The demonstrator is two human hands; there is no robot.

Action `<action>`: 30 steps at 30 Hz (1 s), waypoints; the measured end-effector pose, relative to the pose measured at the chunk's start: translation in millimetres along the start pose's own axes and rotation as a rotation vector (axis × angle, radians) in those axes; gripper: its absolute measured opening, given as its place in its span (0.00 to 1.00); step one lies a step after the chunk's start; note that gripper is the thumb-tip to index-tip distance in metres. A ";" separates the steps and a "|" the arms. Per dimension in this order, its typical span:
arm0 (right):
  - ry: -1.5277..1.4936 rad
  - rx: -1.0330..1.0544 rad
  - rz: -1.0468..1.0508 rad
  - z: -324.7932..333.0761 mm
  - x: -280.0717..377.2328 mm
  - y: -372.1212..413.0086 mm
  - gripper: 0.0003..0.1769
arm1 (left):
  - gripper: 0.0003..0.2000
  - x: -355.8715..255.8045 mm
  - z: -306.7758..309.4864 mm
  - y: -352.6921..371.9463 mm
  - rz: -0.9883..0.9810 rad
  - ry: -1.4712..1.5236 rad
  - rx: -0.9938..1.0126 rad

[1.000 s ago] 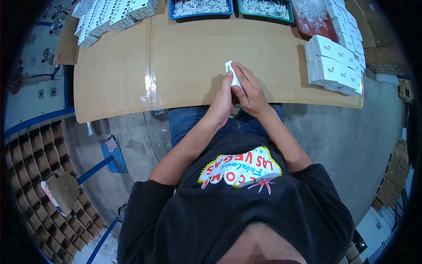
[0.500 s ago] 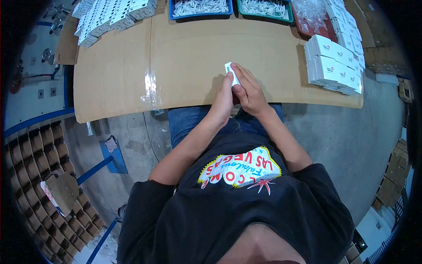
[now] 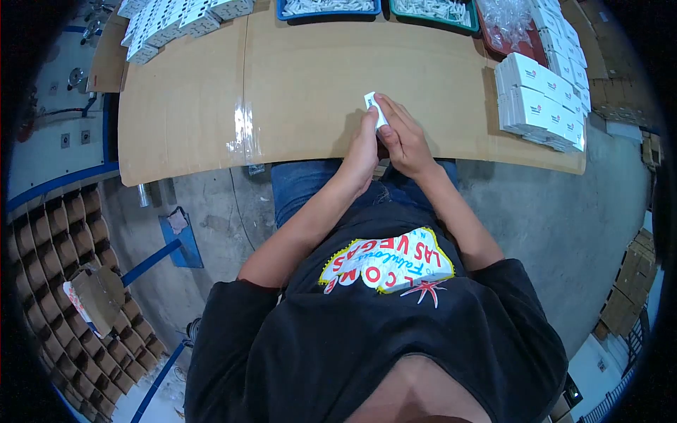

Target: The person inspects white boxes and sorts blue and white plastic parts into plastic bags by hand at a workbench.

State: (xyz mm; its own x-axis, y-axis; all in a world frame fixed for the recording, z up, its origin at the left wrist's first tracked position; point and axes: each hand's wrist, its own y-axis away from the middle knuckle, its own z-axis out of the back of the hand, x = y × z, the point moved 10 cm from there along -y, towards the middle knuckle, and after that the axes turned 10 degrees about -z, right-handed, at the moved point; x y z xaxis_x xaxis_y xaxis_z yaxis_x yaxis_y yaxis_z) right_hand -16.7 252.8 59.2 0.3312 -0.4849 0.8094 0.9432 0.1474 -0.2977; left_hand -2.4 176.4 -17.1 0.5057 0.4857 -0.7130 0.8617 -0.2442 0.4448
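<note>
holding a small white box (image 3: 375, 111) with both hands, the person sits at the near edge of the counter (image 3: 296, 84), which is covered in brown cardboard. the left hand (image 3: 362, 148) has its grip closed on the left side of the small white box, and the right hand (image 3: 405, 141) has its grip closed on the right side, with its fingers (image 3: 392, 113) lying along the box. the box is tilted, and its top end sticks out above the fingertips, just over the counter. a shiny strip of tape (image 3: 245, 134) runs down the cardboard, left of the hands. on the right side of the counter sits a stack of white boxes (image 3: 539, 102), well apart from the hands. at the far edge are a blue tray (image 3: 328, 8) and a green tray (image 3: 436, 10), both with small white pieces inside, and a red tray (image 3: 511, 28) with clear bags. more flat white packs (image 3: 176, 17) lie at the far left corner.
</note>
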 end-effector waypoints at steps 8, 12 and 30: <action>-0.050 0.052 -0.064 1.8 -2.0 -6.4 0.27 | 0.29 -12.3 -9.8 5.9 -0.002 0.054 0.044; -0.114 0.079 -0.097 2.8 -0.8 -10.8 0.31 | 0.28 -20.7 -11.1 8.9 0.012 0.060 0.087; -0.360 0.120 -0.180 11.6 -11.2 -9.4 0.34 | 0.31 -58.8 8.1 2.3 -0.323 -0.156 0.031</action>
State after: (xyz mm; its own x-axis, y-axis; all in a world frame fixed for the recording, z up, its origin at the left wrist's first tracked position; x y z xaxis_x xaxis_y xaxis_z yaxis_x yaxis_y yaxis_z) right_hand -28.9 266.8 58.8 0.1286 -0.1826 0.9747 0.9760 0.1977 -0.0917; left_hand -29.8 140.5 21.4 0.2055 0.4084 -0.8894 0.9777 -0.1253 0.1684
